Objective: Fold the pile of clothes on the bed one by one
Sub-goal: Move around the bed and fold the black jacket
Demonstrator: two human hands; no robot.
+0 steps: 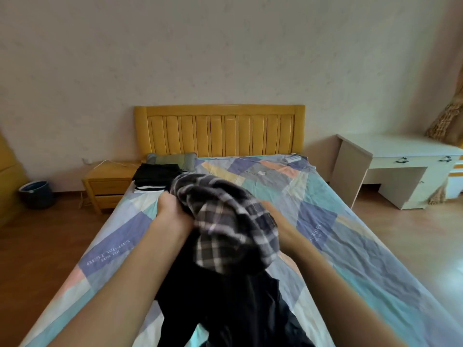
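Overhead, both hands' fingers clamp a plaid shirt above the patchwork bed, desk beside.

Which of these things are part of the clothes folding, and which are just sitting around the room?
Part of the job: plaid garment gripped by left hand and right hand; black clothes beneath; folded stack; bed.

Just around: pillow, nightstand, desk, dark pot.

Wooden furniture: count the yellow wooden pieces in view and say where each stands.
3. The headboard at the bed's far end, the nightstand left of the bed, and a cabinet edge at the far left, mostly cropped. Others may lie outside the view.
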